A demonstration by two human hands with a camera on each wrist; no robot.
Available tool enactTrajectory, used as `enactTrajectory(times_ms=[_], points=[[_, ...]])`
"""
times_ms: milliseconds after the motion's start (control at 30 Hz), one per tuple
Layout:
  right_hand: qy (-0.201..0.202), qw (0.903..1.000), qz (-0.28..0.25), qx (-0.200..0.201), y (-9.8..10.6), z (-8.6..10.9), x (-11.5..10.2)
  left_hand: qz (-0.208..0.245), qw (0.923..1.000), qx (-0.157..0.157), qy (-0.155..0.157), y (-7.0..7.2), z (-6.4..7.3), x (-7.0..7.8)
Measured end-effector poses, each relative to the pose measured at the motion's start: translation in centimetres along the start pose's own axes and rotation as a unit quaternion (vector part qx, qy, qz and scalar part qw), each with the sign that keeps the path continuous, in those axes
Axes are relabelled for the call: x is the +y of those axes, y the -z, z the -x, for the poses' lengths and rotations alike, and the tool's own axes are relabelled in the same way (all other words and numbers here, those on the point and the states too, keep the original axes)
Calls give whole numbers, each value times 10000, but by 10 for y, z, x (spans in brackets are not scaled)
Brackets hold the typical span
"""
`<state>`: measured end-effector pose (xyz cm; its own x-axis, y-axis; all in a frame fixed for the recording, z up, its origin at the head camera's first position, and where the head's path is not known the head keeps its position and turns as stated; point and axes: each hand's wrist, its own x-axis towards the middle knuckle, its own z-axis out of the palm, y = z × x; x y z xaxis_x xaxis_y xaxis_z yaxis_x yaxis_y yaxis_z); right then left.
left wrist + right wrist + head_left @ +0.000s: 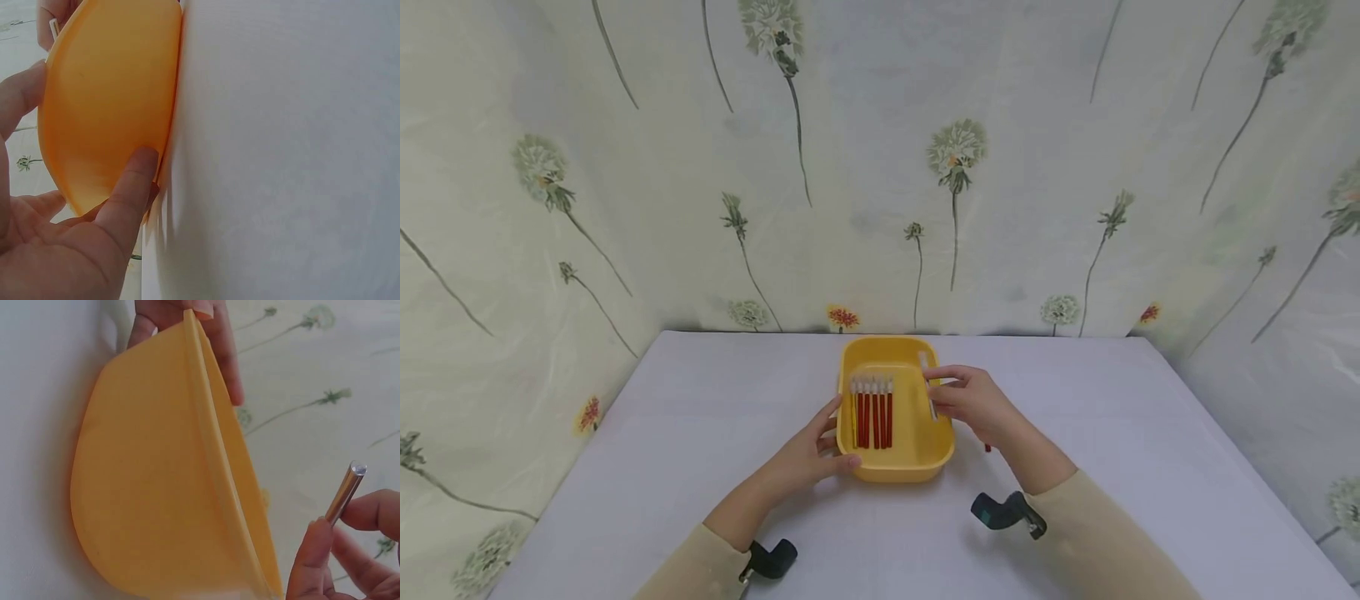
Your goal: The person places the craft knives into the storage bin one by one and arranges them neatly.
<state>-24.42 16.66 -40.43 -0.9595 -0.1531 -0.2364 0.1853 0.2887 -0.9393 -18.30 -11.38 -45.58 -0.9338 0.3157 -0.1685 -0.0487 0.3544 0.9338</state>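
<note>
A yellow plastic tray (891, 473) sits on the table. My left hand (808, 454) grips its near left corner, the thumb against the near wall and the fingers along the left side. Lined up in the tray's left half are several slim pen-like sticks (874, 417) with pale tops, mostly red, the leftmost yellow. My right hand (973, 400) pinches another slim stick (345, 490) between thumb and fingers over the tray's right rim. That one has a pale top and a shiny silver end; the fingers hide its middle.
A small red end (988, 447) of something shows on the table beside the right wrist, the rest hidden under it. The white-covered table (737, 383) ends at a flower-patterned curtain (865, 167) behind. Both wrists carry black camera mounts (1007, 511).
</note>
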Motion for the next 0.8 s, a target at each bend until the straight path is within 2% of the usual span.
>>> enactTrajectory(times_ms=[133,400,567,800], points=[[-89,9999,-115,6,-12,-4,-3,4,10000,-26,16,0,-1,-2],[-253,9995,114,142,-34,-14,-4,44,9999,-95,26,1,-2,-5],[-148,9992,348,105,-48,-20,-1,40,9999,-116,9,1,-2,-6],[-151,9946,1007,179,-57,-26,1,100,9998,-144,-40,2,-4,-7]])
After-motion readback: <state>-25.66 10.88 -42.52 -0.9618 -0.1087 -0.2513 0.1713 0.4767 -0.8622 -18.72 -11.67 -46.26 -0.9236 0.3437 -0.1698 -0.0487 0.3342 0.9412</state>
